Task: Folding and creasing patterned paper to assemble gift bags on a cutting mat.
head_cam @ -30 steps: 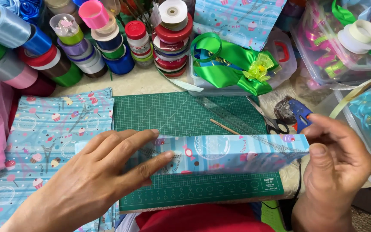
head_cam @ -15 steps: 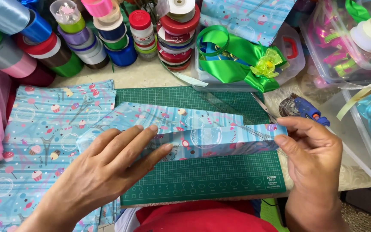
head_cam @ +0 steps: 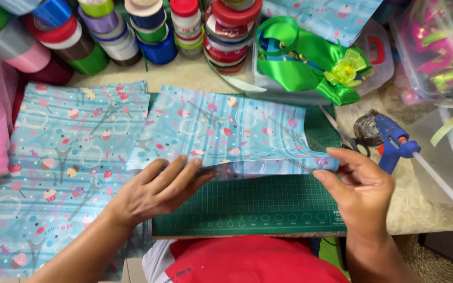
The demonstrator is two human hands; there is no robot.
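Observation:
A sheet of light blue wrapping paper [head_cam: 226, 128] printed with cupcakes and towers lies across the green cutting mat [head_cam: 258, 207]. My left hand [head_cam: 155, 191] rests flat with its fingertips on the paper's near folded edge. At the paper's near right corner my right hand [head_cam: 355, 191] pinches the fold between thumb and fingers.
A stack of the same patterned paper [head_cam: 53, 173] lies to the left. Several ribbon spools [head_cam: 132, 31] line the back. A green ribbon bow [head_cam: 315, 65] sits on a clear box. A blue glue gun [head_cam: 389, 139] and scissors lie to the right, with clear plastic bins [head_cam: 436, 52] beyond.
The paper, held folded narrow and raised above the mat, has been opened out and laid flat toward the back. Both hands have stayed on its near edge.

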